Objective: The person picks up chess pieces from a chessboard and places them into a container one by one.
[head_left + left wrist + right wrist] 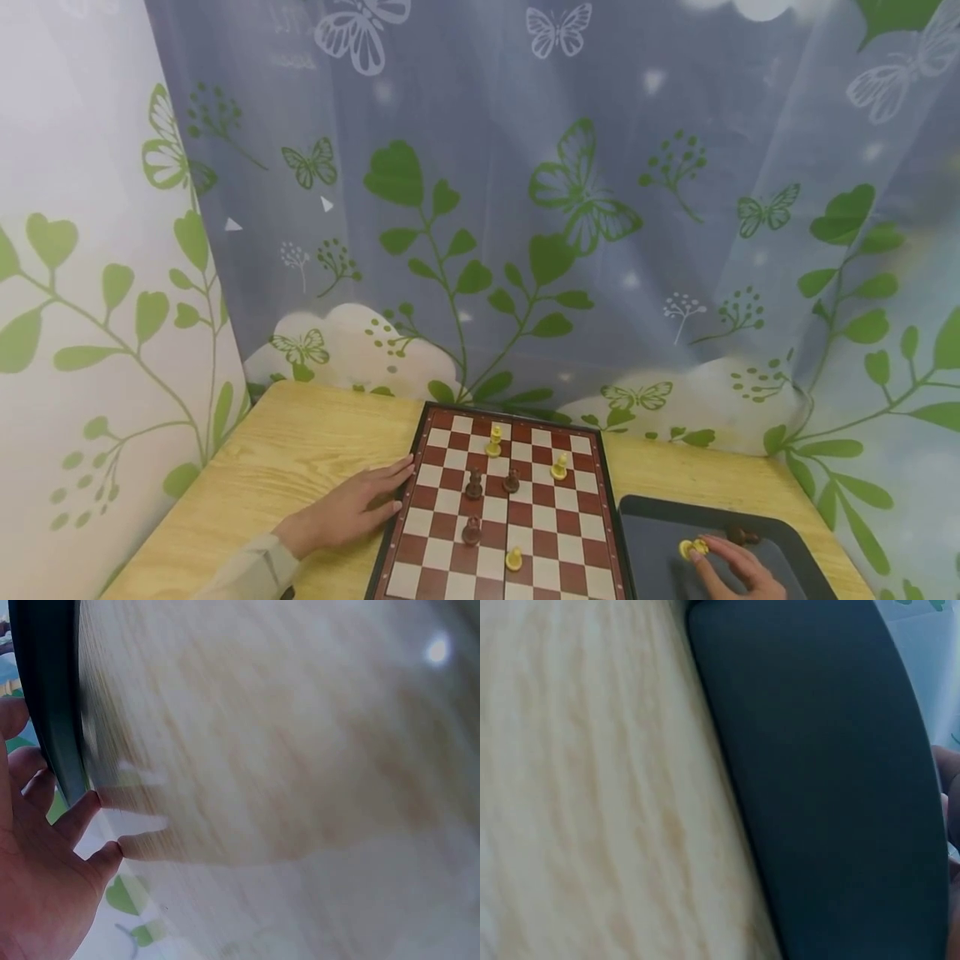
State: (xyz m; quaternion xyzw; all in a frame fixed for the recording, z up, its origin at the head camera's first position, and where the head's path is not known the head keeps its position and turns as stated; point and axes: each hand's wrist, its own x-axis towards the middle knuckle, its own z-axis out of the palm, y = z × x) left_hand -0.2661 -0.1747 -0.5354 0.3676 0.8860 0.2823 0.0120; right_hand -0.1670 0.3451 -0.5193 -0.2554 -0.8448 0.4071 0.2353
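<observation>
Left hand [348,510] spread wide beside the chess board [420,525], with fairly straight fingers and with fingertips against the black left edge. Right hand [738,577] held narrow over the dark tray [651,533], pinching a yellow chess piece [687,550] between thumb and fingers. Tipped on its side, round base toward the board; cannot tell from this angle whether touching the tray floor or held just above it. Just beyond the fingers, inside the tray, dark chess pieces [741,535], lying close together and partly hidden, too small to count.

On the red and white squares, six pieces, all upright: a tall yellow piece [494,442] near the far edge, a yellow pawn [559,467] farther right, two brown pieces [473,484] near the middle, another brown piece [471,532] nearer, and a small yellow pawn nearest of all. Tray just beside the board's right edge, on the same wood-grain table [300,425]. Along the board's border, tiny pale marks, too small to read. High on the left of the butterfly-and-leaf curtain [675,258], faint pale marks like lettering, too washed out to make out.

From the left wrist, fingers close against the board's dark side, with a reflection on the shiny tabletop. From the right wrist, mostly blurred tray wall and table, with a sliver of fingers at the right edge.
</observation>
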